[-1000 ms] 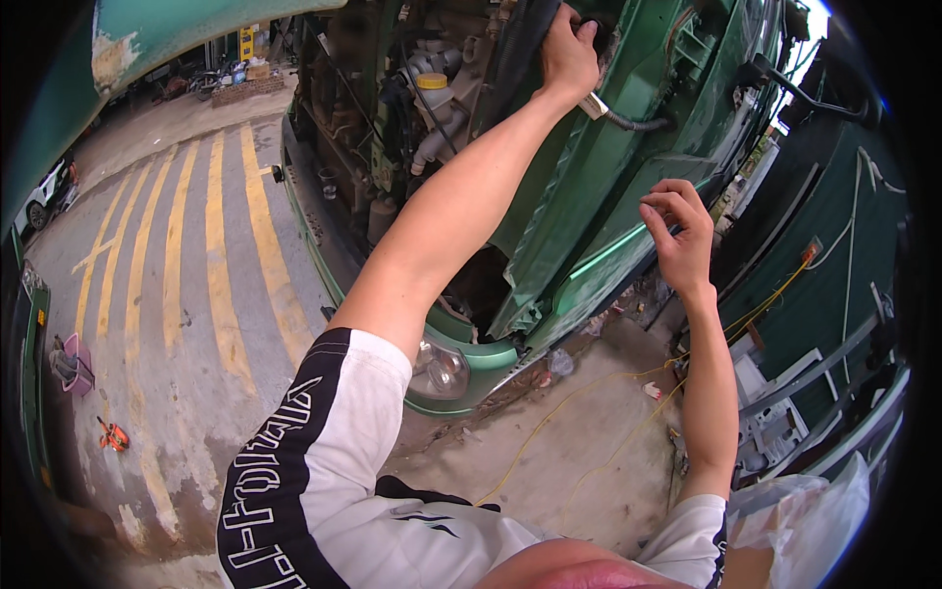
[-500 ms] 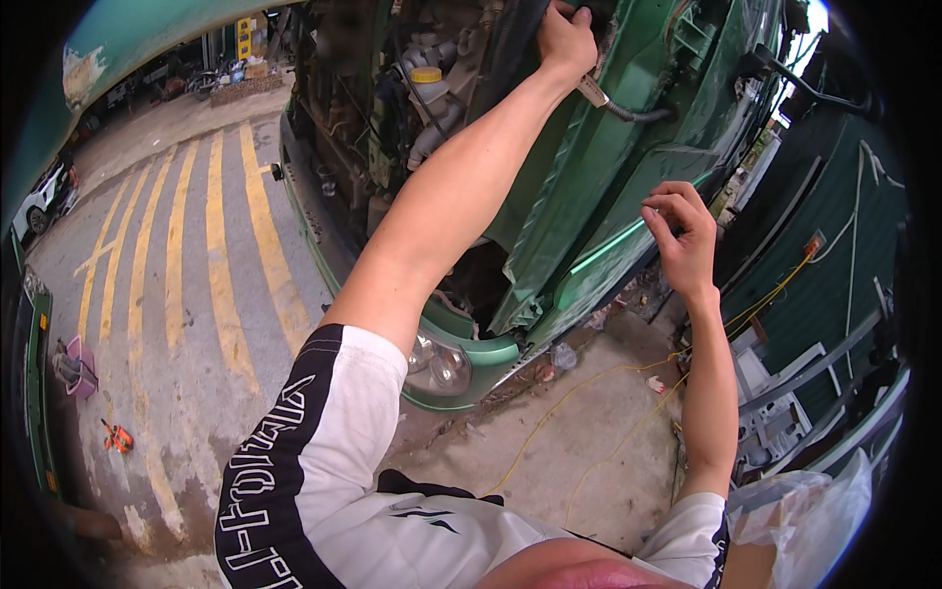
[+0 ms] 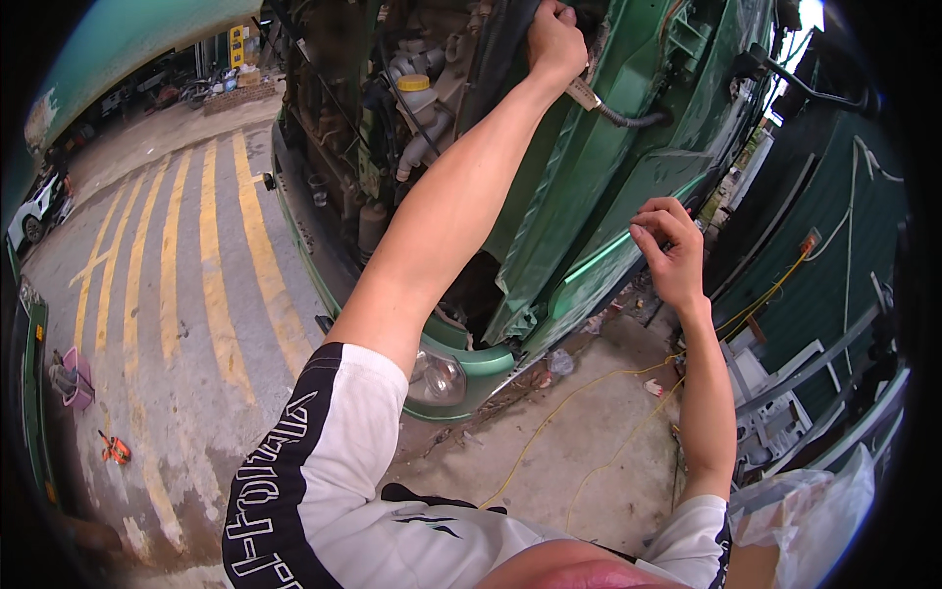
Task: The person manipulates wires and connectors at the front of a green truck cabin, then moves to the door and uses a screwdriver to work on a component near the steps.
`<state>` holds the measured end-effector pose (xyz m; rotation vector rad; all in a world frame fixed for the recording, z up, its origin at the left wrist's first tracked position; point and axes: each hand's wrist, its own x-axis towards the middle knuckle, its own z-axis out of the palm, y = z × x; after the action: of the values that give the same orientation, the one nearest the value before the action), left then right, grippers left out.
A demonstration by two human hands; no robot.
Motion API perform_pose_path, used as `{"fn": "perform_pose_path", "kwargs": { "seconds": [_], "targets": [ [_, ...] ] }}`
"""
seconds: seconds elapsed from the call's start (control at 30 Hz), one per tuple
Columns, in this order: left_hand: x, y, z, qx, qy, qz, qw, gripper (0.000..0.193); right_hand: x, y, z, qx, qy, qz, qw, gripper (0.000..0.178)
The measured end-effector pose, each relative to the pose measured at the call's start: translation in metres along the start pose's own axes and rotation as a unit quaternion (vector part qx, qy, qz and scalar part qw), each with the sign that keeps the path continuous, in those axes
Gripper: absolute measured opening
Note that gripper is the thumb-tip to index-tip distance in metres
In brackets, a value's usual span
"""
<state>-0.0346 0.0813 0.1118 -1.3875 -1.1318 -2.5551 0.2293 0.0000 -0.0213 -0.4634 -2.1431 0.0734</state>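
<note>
Two bare hands are at one green painted metal vehicle front, which fills the upper middle of the view. The bare left hand [image 3: 557, 44] is up by the exposed dark engine bay [image 3: 334, 123]; its fingers are bent out of sight, so I cannot tell what its grip grasps, if anything. Just below that hand sits one pale, narrow connector [image 3: 583, 94], joined to one dark grey corrugated conduit [image 3: 624, 121] that curves right into a hole in a long green metal panel [image 3: 559, 182]. The bare right hand [image 3: 672, 250] is raised beside the vehicle's lower right side, fingers curled and thumb near the fingertips; whether its grip is clenched on something tiny I cannot tell. The vehicle's green paint looks dusty and scuffed, with one bright, glossy strip [image 3: 599, 257] near the right hand. One rounded clear headlamp [image 3: 437, 380] shows at the corner, partly behind the left arm, above a curved green bumper edge [image 3: 486, 361]. Within the engine bay stands one whitish plastic reservoir [image 3: 420, 103] with one round yellow cap [image 3: 413, 83]. On the ground to the left are one pink plastic bucket [image 3: 78, 393] and one small orange object [image 3: 116, 449].
</note>
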Motion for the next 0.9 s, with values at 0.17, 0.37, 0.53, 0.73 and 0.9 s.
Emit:
{"fn": "perform_pose_path", "kwargs": {
  "seconds": [0.17, 0.37, 0.53, 0.73, 0.9],
  "targets": [
    [-0.013, 0.012, -0.002, -0.021, -0.045, -0.007, 0.999, 0.023, -0.005, 0.001, -0.012, -0.014, -0.004, 0.007, 1.000, 0.011],
    [-0.011, 0.026, -0.013, -0.016, -0.072, -0.032, 0.997, 0.023, -0.006, -0.001, -0.019, -0.014, -0.004, 0.003, 1.000, 0.011],
    [-0.010, 0.026, -0.017, -0.007, -0.075, -0.030, 0.997, 0.023, -0.008, 0.002, -0.018, -0.008, -0.005, 0.002, 1.000, 0.011],
    [-0.009, 0.025, -0.018, 0.026, -0.090, 0.028, 0.995, 0.022, -0.011, 0.002, -0.020, -0.025, -0.006, 0.005, 1.000, 0.011],
    [-0.014, 0.030, -0.018, -0.002, -0.113, 0.010, 0.994, 0.020, -0.013, 0.004, -0.018, -0.013, -0.008, 0.013, 1.000, 0.011]
  ]
}}
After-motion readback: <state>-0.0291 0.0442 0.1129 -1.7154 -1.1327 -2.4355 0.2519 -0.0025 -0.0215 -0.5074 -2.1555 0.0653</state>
